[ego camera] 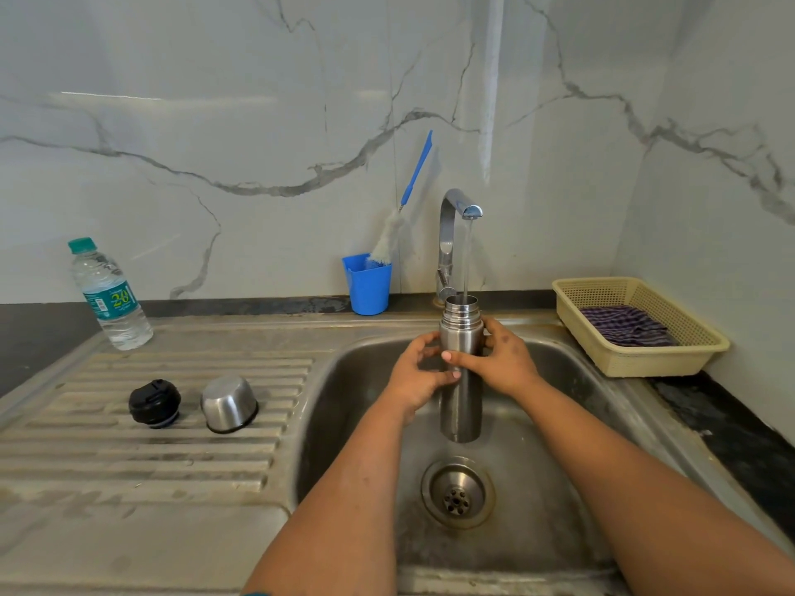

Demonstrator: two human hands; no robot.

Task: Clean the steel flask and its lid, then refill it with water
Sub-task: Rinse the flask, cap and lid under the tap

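Head view looks down on a steel sink (352, 380) where both forearms reach forward; left hand (419, 374) and right hand (501, 359) grip the upright flask (461, 397) from either side, its open mouth under the running tap (456, 221). On the draining board lie a steel cup (229, 404) and black lid (154, 403).

Steel flask (461, 372): upright, centre frame, over sink (344, 402), under running tap (456, 217); gripped by left hand (419, 376) and right hand (501, 359).
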